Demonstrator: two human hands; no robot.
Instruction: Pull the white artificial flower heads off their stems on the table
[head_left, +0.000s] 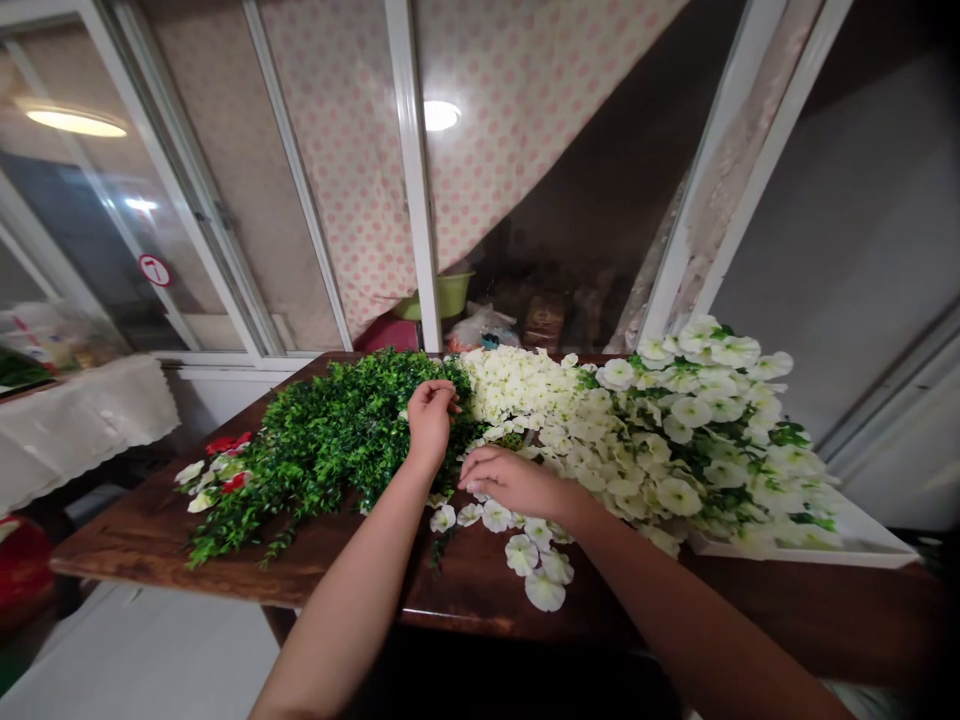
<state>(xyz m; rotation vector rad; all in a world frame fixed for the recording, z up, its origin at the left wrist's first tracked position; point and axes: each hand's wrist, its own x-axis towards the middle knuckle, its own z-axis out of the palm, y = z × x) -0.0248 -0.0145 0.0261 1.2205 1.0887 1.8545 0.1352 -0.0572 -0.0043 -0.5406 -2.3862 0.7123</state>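
My left hand is raised at the right edge of a heap of green leafy sprigs, its fingers curled into a pinch. Whatever lies between those fingertips is too small to make out. Lower and to the right, my right hand hovers over loose white flowers, thumb and fingers drawn together. Its fingertips point left, and anything in them is hidden. Behind it spreads a dense pile of small cream-white blossoms. Larger white artificial flowers with green leaves are heaped on the right.
Everything rests on a dark brown wooden table. Red and white blooms lie at the heap's left end. A white tray sits under the right-hand flowers. Sliding windows with a dotted curtain stand behind, and a white-covered table at left.
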